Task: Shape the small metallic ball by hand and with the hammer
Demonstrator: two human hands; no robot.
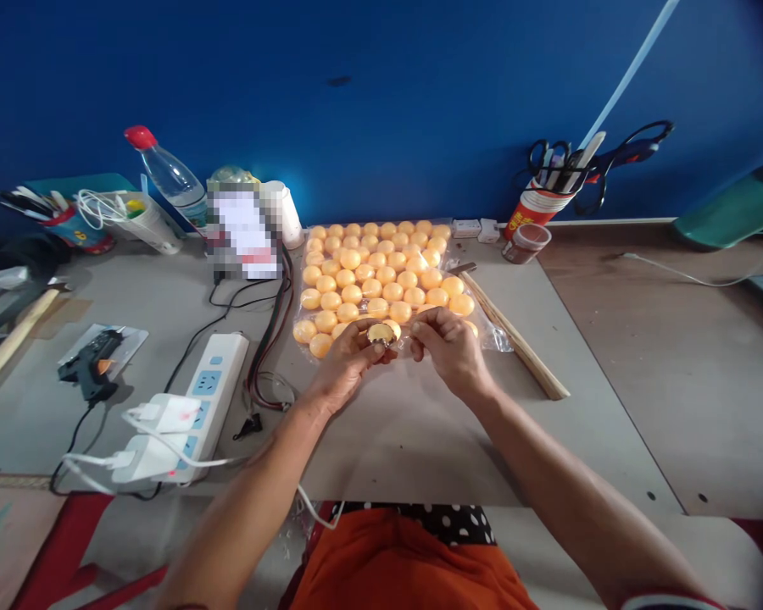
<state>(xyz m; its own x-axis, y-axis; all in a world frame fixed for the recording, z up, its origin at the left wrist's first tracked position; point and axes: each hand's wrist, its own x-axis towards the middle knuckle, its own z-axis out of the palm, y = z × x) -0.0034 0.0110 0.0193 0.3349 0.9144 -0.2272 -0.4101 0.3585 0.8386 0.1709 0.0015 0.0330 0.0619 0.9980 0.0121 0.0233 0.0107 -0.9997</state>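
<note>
Seemingly unfinished, an open round piece (381, 334) sits clamped by the left hand (351, 356) between the bench's (381, 440) front and back edges; the right hand (448, 346) is pinched together, contents unclear; orange balls (392, 291) lie bagged.

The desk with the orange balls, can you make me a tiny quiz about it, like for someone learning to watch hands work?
1. True or false: the left hand holds a small round object with a pale yellow inside.
2. Pick one: what colour is the cap on the clear plastic bottle?
A) green
B) red
C) white
3. Fill in: the long tan wooden strip lies to the ____ of most of the round orange balls.

Key: 1 true; 2 B, red; 3 right.
</note>
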